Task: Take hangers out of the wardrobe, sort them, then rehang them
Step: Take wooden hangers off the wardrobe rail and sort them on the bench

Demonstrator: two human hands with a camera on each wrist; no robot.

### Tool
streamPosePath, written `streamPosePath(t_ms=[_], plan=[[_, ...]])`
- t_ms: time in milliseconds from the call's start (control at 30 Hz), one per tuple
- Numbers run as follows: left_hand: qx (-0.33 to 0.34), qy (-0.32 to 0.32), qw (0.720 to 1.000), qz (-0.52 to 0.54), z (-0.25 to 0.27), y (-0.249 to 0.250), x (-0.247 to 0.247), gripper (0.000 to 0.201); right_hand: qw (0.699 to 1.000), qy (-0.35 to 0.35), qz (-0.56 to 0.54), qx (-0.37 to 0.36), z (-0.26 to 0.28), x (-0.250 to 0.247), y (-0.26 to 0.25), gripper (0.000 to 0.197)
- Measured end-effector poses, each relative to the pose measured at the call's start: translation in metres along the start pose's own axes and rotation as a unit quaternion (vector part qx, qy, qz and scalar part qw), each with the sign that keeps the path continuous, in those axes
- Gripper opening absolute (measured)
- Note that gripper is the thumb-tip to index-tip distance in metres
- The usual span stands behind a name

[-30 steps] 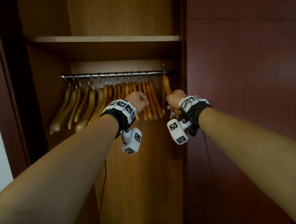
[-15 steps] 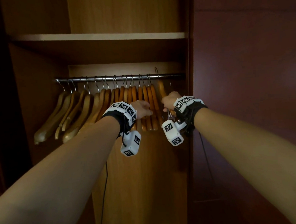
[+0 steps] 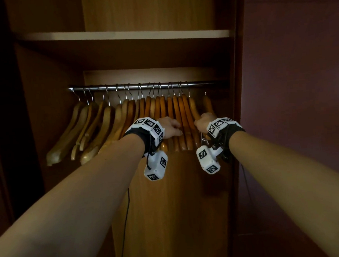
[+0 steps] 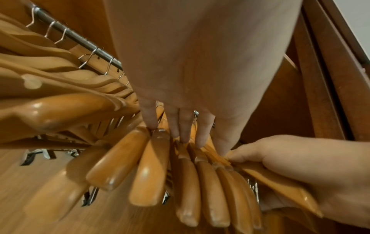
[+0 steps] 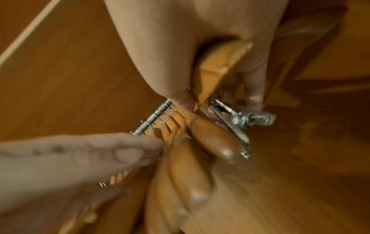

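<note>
Your left hand (image 3: pixel 169 126) presses straight fingers on the packed hangers (image 3: pixel 176 118); your right hand (image 3: pixel 203 123) pinches the clip hanger (image 5: pixel 217 66), so next unhook it from the rail (image 3: pixel 141 85)

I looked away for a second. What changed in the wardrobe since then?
The right hand slid its clip hanger leftward against the packed hangers. The left hand opened, fingers reaching into them. Rail and left-side hangers stayed put.
</note>
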State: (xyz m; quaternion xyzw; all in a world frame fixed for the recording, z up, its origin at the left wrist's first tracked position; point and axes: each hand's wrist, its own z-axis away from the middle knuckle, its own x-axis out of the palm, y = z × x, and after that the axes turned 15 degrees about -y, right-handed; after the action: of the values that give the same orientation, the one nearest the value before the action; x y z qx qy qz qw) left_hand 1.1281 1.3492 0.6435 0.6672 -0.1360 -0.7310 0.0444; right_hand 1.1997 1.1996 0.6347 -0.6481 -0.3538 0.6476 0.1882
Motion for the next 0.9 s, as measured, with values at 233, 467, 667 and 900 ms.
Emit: streamPosePath(t_ms=[233, 467, 667, 900], plan=[[0.032, 0.025, 0.999, 0.013, 0.009, -0.015, 0.009, 0.050, 0.996, 0.008, 0.079, 0.028, 0.008, 0.018, 0.006, 0.036], [0.109, 0.102, 0.985, 0.089, 0.030, -0.023, 0.024, 0.029, 0.995, 0.036, 0.089, 0.029, 0.053, 0.025, -0.004, 0.038], [0.164, 0.130, 0.959, 0.189, 0.055, -0.018, 0.043, 0.018, 0.996, 0.086, 0.012, -0.003, 0.108, 0.031, 0.007, 0.018], [0.223, 0.089, 0.913, 0.329, 0.079, 0.024, 0.078, 0.015, 0.987, 0.163, -0.002, 0.010, 0.179, 0.026, 0.030, 0.020]])
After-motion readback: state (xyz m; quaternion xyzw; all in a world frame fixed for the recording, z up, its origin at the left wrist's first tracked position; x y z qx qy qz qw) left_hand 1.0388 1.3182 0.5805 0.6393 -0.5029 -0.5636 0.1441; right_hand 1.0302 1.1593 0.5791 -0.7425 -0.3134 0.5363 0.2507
